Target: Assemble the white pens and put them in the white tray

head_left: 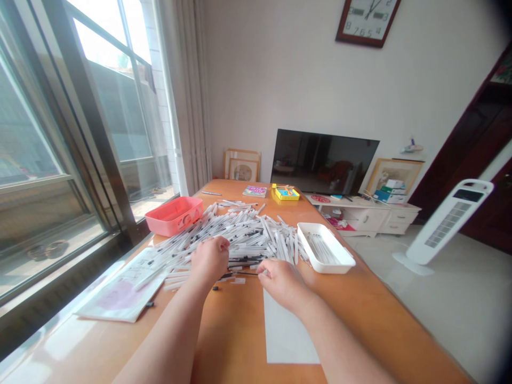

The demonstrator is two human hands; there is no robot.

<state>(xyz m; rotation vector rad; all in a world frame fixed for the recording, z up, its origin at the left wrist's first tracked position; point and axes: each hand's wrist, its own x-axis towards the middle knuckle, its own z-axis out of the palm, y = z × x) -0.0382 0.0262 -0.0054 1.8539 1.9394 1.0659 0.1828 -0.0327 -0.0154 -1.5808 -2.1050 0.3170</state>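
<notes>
A large heap of white pens with black parts (244,234) is spread across the orange wooden table (372,320). My left hand (209,260) rests at the near edge of the heap, fingers curled down into the pens; what it grips is hidden. My right hand (280,280) lies just right of it, fingers pinched round a thin black pen part (244,273) by the heap's edge. A white tray (326,248) holding several pens stands to the right of the heap. A pink tray (175,215) stands to the left.
A white sheet (286,333) lies under my right forearm, a printed booklet (124,290) at the near left. Small colourful boxes (286,193) and a book (255,191) sit at the table's far end. Windows run along the left; a white tower fan (444,224) stands on the floor at right.
</notes>
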